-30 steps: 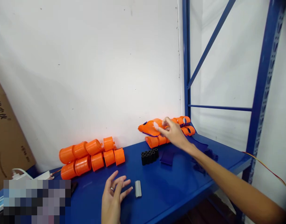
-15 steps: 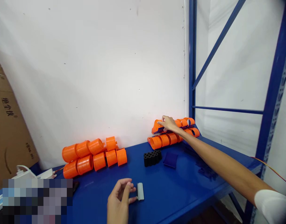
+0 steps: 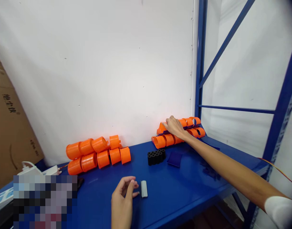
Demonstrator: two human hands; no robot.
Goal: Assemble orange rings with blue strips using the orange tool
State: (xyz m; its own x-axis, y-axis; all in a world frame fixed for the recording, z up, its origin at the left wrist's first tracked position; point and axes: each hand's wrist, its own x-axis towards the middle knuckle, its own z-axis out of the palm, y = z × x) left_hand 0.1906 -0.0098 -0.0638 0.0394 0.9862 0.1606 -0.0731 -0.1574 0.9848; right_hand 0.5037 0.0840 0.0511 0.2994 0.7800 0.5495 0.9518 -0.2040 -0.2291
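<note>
My right hand reaches to the upper row of orange cups at the back right. Its fingers are bent down over the cups, and the fingertips are hidden. Near the front of the blue table, my left hand is held with thumb and fingers curled together. Anything small between those fingers is too hard to make out. Just right of it a light grey, narrow piece lies on the table, apart from the hand. A lower row of orange cups sits under my right hand.
Two more rows of orange cups stand at the left against the white wall. A cluster of black tubes and a dark blue flat piece lie mid-table. A white power strip and cardboard box are left; a blue rack post rises right.
My right hand has turned so its fingers dip further behind the upper cups. My left hand keeps nearly the same pose. The whole view has shifted slightly.
</note>
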